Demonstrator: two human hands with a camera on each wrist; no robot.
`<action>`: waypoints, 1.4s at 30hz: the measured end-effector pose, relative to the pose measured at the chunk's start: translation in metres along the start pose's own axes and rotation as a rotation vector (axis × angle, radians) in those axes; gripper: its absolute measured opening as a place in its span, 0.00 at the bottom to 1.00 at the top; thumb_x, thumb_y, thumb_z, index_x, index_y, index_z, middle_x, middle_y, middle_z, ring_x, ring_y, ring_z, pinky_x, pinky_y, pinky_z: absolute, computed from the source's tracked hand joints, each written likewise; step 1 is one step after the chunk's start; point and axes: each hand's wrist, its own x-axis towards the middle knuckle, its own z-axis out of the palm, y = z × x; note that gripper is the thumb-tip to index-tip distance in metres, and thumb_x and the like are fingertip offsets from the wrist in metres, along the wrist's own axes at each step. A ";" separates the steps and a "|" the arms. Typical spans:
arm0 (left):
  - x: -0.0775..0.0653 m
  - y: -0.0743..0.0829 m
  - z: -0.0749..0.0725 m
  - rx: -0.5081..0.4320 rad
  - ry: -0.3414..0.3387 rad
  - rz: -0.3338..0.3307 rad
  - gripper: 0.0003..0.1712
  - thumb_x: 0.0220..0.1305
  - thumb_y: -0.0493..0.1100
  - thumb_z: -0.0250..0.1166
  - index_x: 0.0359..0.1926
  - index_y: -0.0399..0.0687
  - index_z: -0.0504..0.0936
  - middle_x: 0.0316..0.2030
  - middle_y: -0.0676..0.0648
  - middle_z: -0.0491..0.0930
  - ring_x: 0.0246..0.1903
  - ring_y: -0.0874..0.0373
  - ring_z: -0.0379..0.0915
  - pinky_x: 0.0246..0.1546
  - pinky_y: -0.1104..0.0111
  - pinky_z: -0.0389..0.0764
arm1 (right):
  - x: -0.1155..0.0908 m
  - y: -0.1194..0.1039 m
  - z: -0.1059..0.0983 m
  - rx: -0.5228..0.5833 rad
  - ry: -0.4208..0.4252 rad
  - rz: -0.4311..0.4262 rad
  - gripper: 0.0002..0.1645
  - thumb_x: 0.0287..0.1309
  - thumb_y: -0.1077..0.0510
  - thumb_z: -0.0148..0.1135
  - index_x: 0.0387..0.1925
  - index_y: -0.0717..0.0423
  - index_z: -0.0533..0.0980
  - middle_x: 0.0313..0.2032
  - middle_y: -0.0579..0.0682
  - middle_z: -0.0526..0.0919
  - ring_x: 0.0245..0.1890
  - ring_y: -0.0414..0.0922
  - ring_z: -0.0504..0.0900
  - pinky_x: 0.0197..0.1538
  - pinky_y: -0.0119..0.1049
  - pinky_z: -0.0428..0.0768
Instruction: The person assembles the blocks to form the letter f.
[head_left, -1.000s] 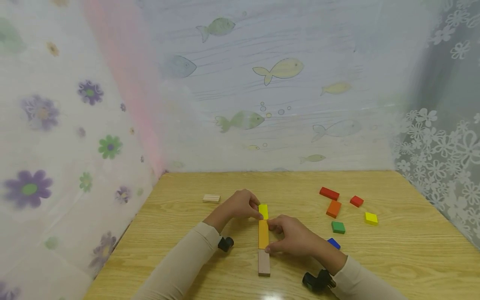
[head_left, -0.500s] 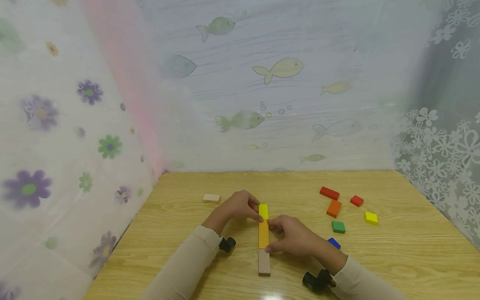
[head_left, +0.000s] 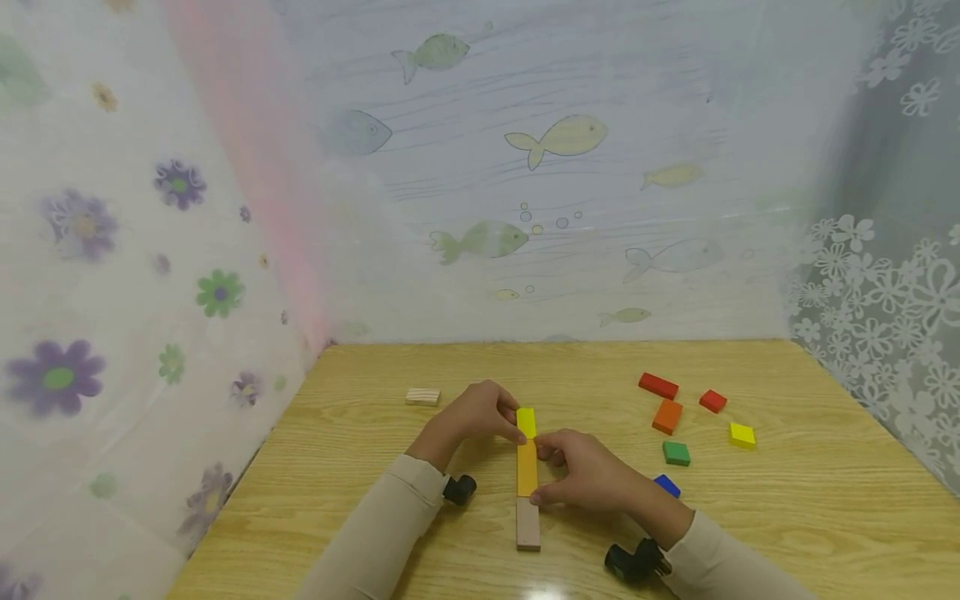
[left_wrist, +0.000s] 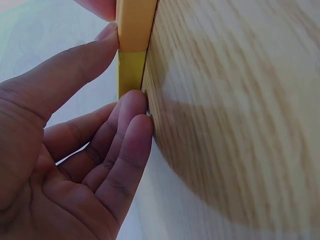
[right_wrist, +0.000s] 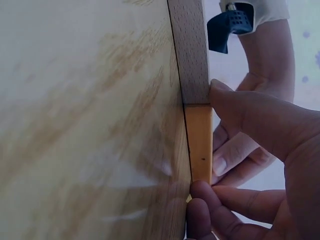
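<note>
A row of wooden blocks lies end to end on the table, pointing away from me. It runs from a brownish block point(head_left: 528, 523) through an orange-yellow block point(head_left: 527, 468) to a short yellow block point(head_left: 527, 422). My left hand point(head_left: 482, 412) holds the yellow block from the left, thumb near its joint with the orange-yellow one, fingertips point(left_wrist: 136, 131) at its far end. From the right, my right hand point(head_left: 588, 471) grips the orange-yellow block, its thumb point(right_wrist: 227, 100) at the brownish block's joint and its fingers near the yellow end.
Right of the row lie a long red block point(head_left: 658, 385), a small red block point(head_left: 713, 401), an orange block point(head_left: 667, 417), another yellow block point(head_left: 742, 435), a green block point(head_left: 677, 453) and a blue block point(head_left: 667, 486). A pale wooden block point(head_left: 423, 397) lies at the back left.
My left forearm and its wrist camera have shifted slightly to the right. Both hands keep their places on the row, and the blocks show no clear movement.
</note>
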 end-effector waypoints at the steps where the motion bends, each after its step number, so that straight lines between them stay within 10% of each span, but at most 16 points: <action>1: 0.000 0.000 0.000 0.004 0.001 -0.003 0.32 0.48 0.48 0.85 0.55 0.44 0.88 0.36 0.56 0.88 0.38 0.60 0.81 0.45 0.63 0.83 | 0.000 0.000 0.000 0.001 0.000 0.002 0.45 0.49 0.43 0.82 0.65 0.58 0.76 0.54 0.48 0.84 0.54 0.48 0.81 0.59 0.53 0.80; 42: -0.008 0.005 0.002 -0.041 0.013 -0.043 0.34 0.48 0.48 0.85 0.57 0.44 0.86 0.38 0.55 0.87 0.40 0.58 0.81 0.48 0.60 0.83 | 0.019 -0.003 -0.003 -0.008 0.016 0.032 0.49 0.52 0.45 0.81 0.69 0.65 0.72 0.45 0.51 0.85 0.38 0.41 0.83 0.39 0.38 0.83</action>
